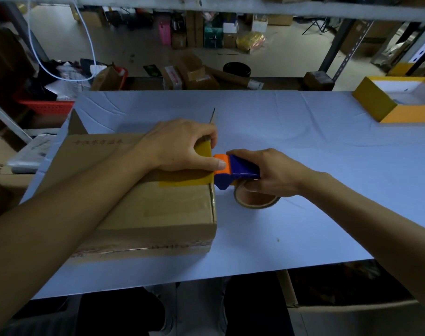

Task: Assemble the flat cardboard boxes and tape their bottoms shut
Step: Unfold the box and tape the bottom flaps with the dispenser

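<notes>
A cardboard box is lying at nine o'clock on the blue desk. The left hand is curling over the box's right edge, pressing down a strip of yellowish tape. At three o'clock of it, the right hand is gripping a blue-and-orange tape dispenser. A yellow tray is sitting at two o'clock.
</notes>
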Tool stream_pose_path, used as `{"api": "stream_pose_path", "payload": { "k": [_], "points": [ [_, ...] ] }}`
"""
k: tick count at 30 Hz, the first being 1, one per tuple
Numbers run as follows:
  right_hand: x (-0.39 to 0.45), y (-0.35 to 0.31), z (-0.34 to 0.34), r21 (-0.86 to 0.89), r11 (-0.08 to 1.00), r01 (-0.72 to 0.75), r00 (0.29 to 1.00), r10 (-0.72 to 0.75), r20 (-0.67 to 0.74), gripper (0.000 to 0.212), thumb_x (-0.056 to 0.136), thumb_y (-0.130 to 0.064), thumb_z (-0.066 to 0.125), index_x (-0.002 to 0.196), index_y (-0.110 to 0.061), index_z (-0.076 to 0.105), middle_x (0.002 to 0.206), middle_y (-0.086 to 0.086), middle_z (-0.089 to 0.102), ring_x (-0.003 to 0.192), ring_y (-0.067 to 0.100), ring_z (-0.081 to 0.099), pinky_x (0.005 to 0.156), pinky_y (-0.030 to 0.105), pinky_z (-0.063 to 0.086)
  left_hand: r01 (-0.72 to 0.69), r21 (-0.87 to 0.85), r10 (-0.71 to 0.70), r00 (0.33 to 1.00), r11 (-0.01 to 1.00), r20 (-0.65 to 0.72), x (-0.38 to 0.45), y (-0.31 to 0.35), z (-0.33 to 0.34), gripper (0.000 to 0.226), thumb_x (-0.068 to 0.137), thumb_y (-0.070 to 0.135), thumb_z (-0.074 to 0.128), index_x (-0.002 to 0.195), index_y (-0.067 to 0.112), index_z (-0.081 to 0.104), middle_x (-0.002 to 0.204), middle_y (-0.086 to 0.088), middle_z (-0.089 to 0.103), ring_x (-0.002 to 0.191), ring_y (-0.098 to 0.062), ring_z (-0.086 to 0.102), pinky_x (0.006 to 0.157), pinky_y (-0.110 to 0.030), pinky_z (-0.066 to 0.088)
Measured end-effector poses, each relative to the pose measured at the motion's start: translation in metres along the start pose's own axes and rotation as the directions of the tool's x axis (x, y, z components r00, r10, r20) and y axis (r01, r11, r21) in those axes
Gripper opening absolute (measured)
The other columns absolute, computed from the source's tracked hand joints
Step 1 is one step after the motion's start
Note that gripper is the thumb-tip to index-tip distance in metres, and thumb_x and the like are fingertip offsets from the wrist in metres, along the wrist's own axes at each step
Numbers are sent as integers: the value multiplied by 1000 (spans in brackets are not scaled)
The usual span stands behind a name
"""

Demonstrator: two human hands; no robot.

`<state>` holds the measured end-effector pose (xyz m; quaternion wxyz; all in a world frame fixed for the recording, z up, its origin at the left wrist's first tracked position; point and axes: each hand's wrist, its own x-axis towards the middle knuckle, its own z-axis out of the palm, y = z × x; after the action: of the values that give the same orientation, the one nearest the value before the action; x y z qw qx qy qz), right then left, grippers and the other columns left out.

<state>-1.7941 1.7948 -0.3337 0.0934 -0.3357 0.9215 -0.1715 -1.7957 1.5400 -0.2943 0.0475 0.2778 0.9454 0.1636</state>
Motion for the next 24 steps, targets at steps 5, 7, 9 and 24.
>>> {"api": "stream_pose_path", "payload": {
  "k": [5, 7, 9, 24],
  "points": [
    [3, -5, -13, -343, 937, 59, 993, -89, -73, 78, 82, -49, 61, 149, -34, 26, 109, -3, 62, 85, 20, 59, 66, 32, 49, 4, 7, -4, 1000, 1000, -17, -1, 1, 2, 61, 65, 85, 44, 106, 40, 48, 100, 13, 56, 79, -7, 53, 63, -22, 42],
    [5, -8, -23, -486, 871, 67, 983, -140, -117, 77, 77, -55, 54, 147, -35, 28, 98, -4, 61, 73, 22, 59, 57, 27, 39, 11, 3, -11, 1000, 1000, -19, 0, 2, 2, 60, 66, 84, 45, 106, 39, 49, 100, 14, 57, 79, -6, 54, 63, -20, 40],
    [6, -17, -17, -613, 780, 125, 977, -204, -61, 71, 76, -53, 57, 142, -38, 34, 88, -5, 56, 65, 23, 55, 51, 24, 30, 8, 4, -8, 1000, 1000, -20, 0, 4, 1, 60, 67, 85, 45, 105, 39, 50, 98, 13, 58, 79, -6, 54, 63, -21, 40],
    [-28, 22, -5, -15, 962, -274, 945, 266, -190, 78, 78, -59, 45, 150, -36, 24, 107, 1, 52, 92, 22, 53, 79, 38, 47, -52, 39, 49, 996, 998, 71, 3, 16, -3, 66, 69, 82, 45, 115, 35, 50, 106, 9, 56, 91, -12, 56, 70, -24, 45]
  ]
}}
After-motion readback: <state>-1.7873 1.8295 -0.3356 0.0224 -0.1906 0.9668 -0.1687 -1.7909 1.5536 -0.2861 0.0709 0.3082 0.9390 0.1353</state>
